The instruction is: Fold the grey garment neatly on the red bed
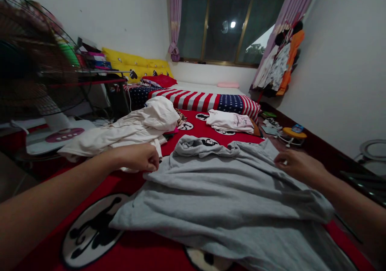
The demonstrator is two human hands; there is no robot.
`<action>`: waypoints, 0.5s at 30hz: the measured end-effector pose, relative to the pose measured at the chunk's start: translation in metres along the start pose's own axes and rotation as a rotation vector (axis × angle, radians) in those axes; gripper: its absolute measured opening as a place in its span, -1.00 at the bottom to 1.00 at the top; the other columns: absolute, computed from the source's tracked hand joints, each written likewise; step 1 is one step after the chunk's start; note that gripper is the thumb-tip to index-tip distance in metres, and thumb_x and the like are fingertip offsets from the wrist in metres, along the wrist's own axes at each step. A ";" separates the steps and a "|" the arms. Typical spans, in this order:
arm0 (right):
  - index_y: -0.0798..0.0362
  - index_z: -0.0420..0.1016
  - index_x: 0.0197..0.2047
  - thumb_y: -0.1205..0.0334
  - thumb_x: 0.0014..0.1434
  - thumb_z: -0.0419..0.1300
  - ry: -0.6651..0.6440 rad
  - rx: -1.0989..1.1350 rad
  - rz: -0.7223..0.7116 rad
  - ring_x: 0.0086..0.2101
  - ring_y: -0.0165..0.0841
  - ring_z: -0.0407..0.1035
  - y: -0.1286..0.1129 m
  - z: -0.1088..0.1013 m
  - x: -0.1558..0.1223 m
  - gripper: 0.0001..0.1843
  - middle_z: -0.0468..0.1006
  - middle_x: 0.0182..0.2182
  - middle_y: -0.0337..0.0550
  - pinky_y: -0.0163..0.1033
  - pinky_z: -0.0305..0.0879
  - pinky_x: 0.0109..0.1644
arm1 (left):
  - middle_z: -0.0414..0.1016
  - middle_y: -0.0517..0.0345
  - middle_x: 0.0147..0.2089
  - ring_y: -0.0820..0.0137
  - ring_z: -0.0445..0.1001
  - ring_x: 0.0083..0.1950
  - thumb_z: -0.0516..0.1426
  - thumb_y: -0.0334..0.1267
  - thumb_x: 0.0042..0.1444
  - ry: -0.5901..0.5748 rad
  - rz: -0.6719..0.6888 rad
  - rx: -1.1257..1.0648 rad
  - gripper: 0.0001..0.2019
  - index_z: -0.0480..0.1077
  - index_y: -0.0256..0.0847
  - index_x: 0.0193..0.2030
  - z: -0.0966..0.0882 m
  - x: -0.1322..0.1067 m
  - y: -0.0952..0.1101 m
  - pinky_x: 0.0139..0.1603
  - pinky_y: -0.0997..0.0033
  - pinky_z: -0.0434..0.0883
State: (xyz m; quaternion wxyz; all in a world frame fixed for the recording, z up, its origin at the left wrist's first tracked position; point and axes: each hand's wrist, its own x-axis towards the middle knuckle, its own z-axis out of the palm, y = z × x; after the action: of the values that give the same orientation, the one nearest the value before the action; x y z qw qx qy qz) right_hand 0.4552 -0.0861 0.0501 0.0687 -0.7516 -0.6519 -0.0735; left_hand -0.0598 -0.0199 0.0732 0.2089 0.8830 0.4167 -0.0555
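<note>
A grey hooded sweatshirt (217, 198) lies spread and wrinkled on a red blanket (120, 239) printed with black-and-white round motifs, its hood bunched at the far end. My left hand (135, 157) is curled and pinches the sweatshirt's near-left edge at the shoulder. My right hand (298, 166) grips the opposite shoulder edge with its fingers. A crumpled white garment (126, 130) lies just beyond my left hand, and a folded white garment (230, 121) lies farther ahead.
A standing fan (33, 66) looms at the far left beside a table (102, 80) stacked with books. Beyond the blanket lies star-and-stripe bedding (205, 102) with yellow cushions (135, 64). Clothes (280, 66) hang by the window (223, 25), and a small orange stool (294, 133) stands on the floor.
</note>
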 end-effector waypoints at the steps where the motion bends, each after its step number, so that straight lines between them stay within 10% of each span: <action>1: -0.09 0.63 -0.36 0.13 0.05 0.17 -0.037 -0.022 -0.007 -0.29 -0.17 0.47 -0.011 0.001 0.008 -0.80 0.61 -0.30 -0.13 -0.19 0.24 -0.35 | 0.61 0.14 -0.32 0.33 0.53 -0.32 0.10 -0.36 -0.07 0.101 -0.019 0.034 -0.72 0.59 -0.17 -0.25 -0.001 0.009 0.001 -0.30 0.50 0.38; 6: 0.04 0.55 -0.03 0.22 0.11 0.12 0.042 -0.025 -0.010 -0.11 -0.13 0.45 -0.043 0.024 0.039 -0.63 0.52 -0.02 0.00 -0.18 0.34 -0.19 | 0.45 -0.09 0.11 0.19 0.43 0.09 0.06 -0.53 -0.06 0.551 0.024 0.108 -0.39 0.35 -0.24 0.20 0.006 0.071 -0.003 0.11 0.28 0.35; 10: 0.09 0.32 0.24 0.34 0.10 0.07 0.115 -0.011 -0.046 0.01 -0.09 0.39 -0.051 0.045 0.053 -0.41 0.37 0.17 0.06 -0.17 0.36 -0.15 | 0.21 -0.08 0.29 0.19 0.29 0.26 0.11 -0.52 -0.04 0.498 0.236 0.021 -0.29 0.20 -0.10 0.32 0.018 0.107 -0.003 0.22 0.25 0.29; 15: 0.08 0.28 0.26 0.37 0.06 0.11 0.063 0.085 -0.094 0.01 -0.14 0.40 -0.048 0.055 0.057 -0.35 0.48 0.08 0.03 -0.18 0.32 -0.01 | 0.28 -0.05 0.25 0.21 0.29 0.25 0.12 -0.54 -0.05 0.449 0.414 -0.009 -0.69 0.52 -0.19 -0.18 0.018 0.110 0.017 0.23 0.27 0.26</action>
State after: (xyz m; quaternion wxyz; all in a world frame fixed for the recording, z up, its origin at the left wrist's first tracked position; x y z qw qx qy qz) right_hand 0.4167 -0.0130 0.0078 0.1173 -0.7139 -0.6865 -0.0724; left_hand 0.0257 0.0418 0.0319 0.1224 0.9383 0.2641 0.1866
